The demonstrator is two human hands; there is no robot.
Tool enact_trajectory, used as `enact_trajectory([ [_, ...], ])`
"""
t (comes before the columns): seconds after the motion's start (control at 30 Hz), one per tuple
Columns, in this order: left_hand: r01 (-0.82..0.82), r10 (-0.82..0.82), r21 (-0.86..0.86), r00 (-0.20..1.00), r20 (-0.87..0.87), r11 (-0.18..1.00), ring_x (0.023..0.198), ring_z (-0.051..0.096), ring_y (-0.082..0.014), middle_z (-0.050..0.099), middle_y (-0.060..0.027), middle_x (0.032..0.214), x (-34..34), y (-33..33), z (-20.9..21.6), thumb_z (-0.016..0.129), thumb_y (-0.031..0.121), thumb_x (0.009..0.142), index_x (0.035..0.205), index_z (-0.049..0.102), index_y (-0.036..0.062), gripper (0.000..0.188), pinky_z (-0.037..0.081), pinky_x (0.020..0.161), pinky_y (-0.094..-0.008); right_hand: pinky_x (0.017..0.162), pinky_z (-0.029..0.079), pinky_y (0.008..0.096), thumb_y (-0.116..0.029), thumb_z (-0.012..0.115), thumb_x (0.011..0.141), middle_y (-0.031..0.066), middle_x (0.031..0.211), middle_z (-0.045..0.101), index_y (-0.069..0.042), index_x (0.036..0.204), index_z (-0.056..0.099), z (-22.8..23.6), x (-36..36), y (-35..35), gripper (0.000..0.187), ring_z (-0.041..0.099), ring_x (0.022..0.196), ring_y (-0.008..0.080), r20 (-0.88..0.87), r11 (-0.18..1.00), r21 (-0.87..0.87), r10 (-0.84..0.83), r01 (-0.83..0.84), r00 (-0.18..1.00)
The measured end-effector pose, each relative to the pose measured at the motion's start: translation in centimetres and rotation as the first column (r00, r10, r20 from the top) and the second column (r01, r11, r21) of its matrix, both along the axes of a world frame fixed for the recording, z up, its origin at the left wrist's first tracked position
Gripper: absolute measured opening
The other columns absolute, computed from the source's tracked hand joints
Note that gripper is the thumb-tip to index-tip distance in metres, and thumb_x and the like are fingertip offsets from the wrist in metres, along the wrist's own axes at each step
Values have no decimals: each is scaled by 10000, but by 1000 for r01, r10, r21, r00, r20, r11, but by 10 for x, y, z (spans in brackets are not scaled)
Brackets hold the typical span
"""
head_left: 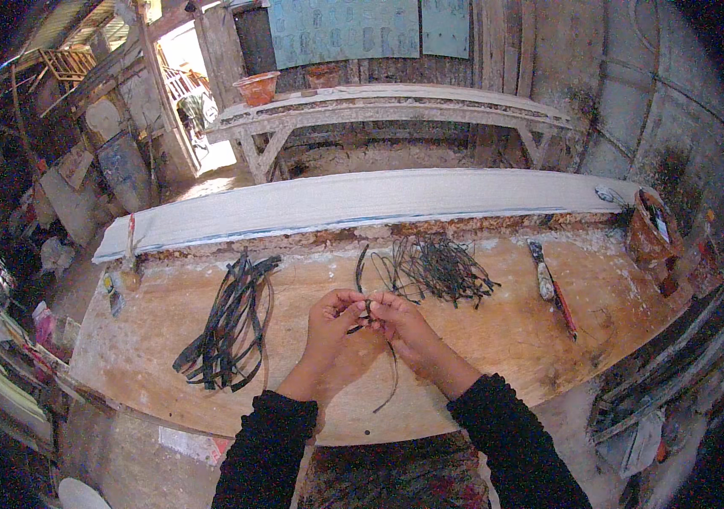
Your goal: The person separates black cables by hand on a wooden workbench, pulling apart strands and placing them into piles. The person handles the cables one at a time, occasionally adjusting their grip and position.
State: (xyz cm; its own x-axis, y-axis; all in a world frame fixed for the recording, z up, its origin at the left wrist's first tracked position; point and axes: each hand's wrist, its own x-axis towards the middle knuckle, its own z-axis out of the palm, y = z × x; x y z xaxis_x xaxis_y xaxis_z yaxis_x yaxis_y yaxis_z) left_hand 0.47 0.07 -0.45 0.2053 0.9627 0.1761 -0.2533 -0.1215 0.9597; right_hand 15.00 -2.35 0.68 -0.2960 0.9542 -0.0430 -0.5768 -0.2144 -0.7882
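Over the middle of the wooden worktable (201, 407), my left hand (332, 322) and my right hand (404, 327) meet, fingertips pinched together. Between them is a thin dark strip (368, 310), looped or knotted at the fingertips. One end of it hangs below my right hand and curves down towards the tabletop; another dark length stands up above my fingers. Left of my hands lies a bundle of flat black strips (231, 327). Beyond my right hand sits a tangled pile of thin dark knotted cords (447, 267).
A putty-smeared tool (541, 273) and a red-and-black pencil-like stick (562, 307) lie on the right. A brown pot (653, 227) stands at the far right corner. Along the table's back runs a long white slab (362, 199). Behind, a bench (404, 106) carries an orange pot (258, 87).
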Motion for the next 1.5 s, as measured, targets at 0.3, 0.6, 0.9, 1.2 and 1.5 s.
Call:
enact_trajectory([
  [0.3,-17,25,151,998,-53,988,744,581,-97,616,-46,858,2,2,-8,617,43,818,928,615,7,115,494,634,-226,688,460,245,-114,590,850,35,863,614,-63,900,552,-10,7,7,81,583,773,127,-71,999,-31,12,-14,997],
  [0.6,35,-40,-87,998,-54,996,709,586,-89,641,-43,837,0,-1,1,651,83,804,930,619,11,148,474,581,-214,603,488,257,-99,647,809,22,813,602,-67,859,550,-22,13,14,113,576,707,115,44,1000,-17,-24,25,999],
  [0.9,76,-106,-187,983,-153,979,711,581,-107,625,-28,804,-5,0,9,655,131,803,908,608,43,145,476,578,-246,595,520,285,-84,666,790,24,803,582,-64,935,518,-4,12,9,208,595,736,140,142,999,13,-51,50,988],
  [1.2,275,-249,-275,960,126,921,700,627,-152,624,-23,850,-9,9,-8,557,142,872,905,524,104,60,449,542,-228,572,452,211,-39,617,795,-6,740,537,-82,988,507,-5,5,9,226,557,669,98,21,997,-12,-70,70,997],
  [1.5,161,-123,-238,979,165,958,618,626,-165,619,-63,846,-8,15,-10,507,124,903,914,475,112,37,446,458,-214,485,388,181,9,575,779,-39,675,478,-115,782,438,-8,-5,10,184,490,553,54,-70,996,-6,-93,93,993],
])
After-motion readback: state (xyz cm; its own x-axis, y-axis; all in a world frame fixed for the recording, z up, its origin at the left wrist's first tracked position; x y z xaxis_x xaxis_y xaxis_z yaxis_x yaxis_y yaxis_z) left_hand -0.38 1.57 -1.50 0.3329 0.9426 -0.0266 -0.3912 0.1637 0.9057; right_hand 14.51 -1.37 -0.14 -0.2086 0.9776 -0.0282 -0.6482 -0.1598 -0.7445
